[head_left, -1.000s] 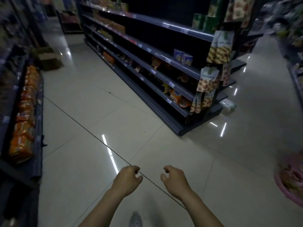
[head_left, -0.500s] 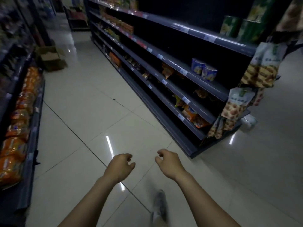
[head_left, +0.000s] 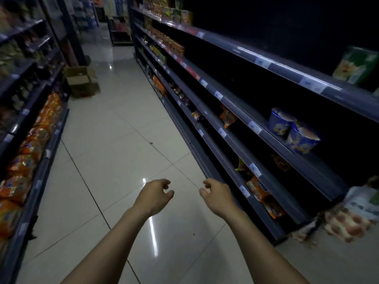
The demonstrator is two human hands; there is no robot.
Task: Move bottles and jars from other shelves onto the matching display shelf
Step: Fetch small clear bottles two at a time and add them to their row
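Both bare arms reach out over the pale tiled floor [head_left: 114, 144] of a dim shop aisle. The left hand [head_left: 154, 196] and the right hand [head_left: 217, 194] hang side by side, a little apart, palms down; each grip is loosely curled, fingers half bent, and holds nothing. On the right a long dark shelf unit [head_left: 266, 128] runs from near to far, and the right hand is just beside the edge of its lowest shelf without touching it. Much of that unit is bare; two blue cups [head_left: 293, 130] stand touching each other on a middle shelf at the near end, a green box [head_left: 357, 65] sits on the shelf above, and scattered orange packets [head_left: 259, 189] lie on the lower shelves. Bags of snacks [head_left: 356, 214] hang at the unit's near end, too blurred to make out well. On the left, another shelf unit [head_left: 30, 89] carries a row of orange bags [head_left: 30, 146] on its low shelf. An open cardboard box [head_left: 82, 80] sits on the floor further down the aisle on the left. I cannot pick out any bottles or jars in this light; neither hand has one.
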